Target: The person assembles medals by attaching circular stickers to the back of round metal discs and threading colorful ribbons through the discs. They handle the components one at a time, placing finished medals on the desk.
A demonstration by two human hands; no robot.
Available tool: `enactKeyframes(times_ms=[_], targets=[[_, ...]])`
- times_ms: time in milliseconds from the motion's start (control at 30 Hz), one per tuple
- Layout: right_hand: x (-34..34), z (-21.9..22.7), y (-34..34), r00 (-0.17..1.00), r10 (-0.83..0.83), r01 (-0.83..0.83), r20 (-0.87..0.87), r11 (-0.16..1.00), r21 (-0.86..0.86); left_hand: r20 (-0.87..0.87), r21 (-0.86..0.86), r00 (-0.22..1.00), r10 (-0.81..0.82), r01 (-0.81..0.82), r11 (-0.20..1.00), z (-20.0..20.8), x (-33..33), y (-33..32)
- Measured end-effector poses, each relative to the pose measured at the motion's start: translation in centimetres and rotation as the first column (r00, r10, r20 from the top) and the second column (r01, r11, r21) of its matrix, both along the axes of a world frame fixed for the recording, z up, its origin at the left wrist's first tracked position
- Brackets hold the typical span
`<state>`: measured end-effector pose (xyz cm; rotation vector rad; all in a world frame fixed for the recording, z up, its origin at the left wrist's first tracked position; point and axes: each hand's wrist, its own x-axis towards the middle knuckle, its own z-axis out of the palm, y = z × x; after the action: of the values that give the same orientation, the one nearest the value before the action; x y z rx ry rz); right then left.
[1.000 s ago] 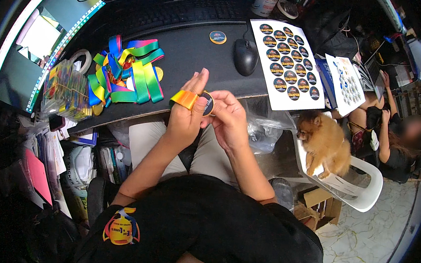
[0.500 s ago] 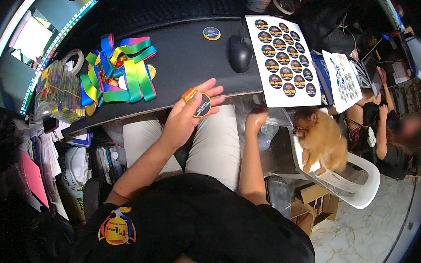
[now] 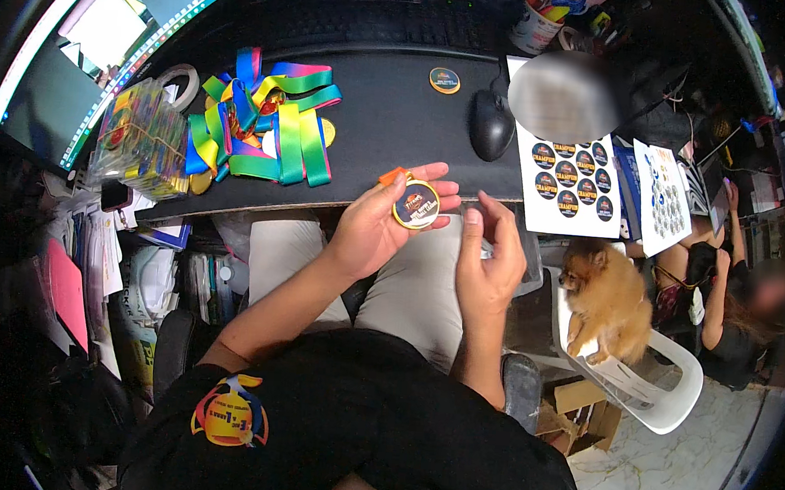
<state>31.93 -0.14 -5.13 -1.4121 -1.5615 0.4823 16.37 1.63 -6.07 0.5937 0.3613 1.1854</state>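
Both hands raised — left [image 3: 377, 228] palm-up, right [image 3: 489, 268] fingers curled.

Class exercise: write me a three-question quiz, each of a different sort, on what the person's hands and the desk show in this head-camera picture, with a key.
1. True or false: the left hand holds a round medal in its open palm.
2. Multiple choice: what lies on the black desk left of the computer mouse? A) a pile of rainbow ribbons B) a pair of scissors C) a plate of food
3. Fill in: on the white chair at the right sits a small tan ____.

Key: 1 true; 2 A; 3 dog. The right hand is beside the medal, not touching it.
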Motion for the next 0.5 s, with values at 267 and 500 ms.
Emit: enactKeyframes(times_ms=[267, 500], targets=[[-5.0, 0.5, 1.5, 0.973, 0.201, -0.190, -0.112, 0.976, 0.104, 0.000, 0.061, 0.995, 0.098, -0.098, 0.993, 1.2, -0.7, -0.4], [-5.9, 0.5, 2.5, 0.933, 0.306, -0.286, -0.191, 0.950, 0.125, 0.108, -0.005, 0.980, 0.166, -0.166, 0.986, 0.8, -1.8, -0.6]])
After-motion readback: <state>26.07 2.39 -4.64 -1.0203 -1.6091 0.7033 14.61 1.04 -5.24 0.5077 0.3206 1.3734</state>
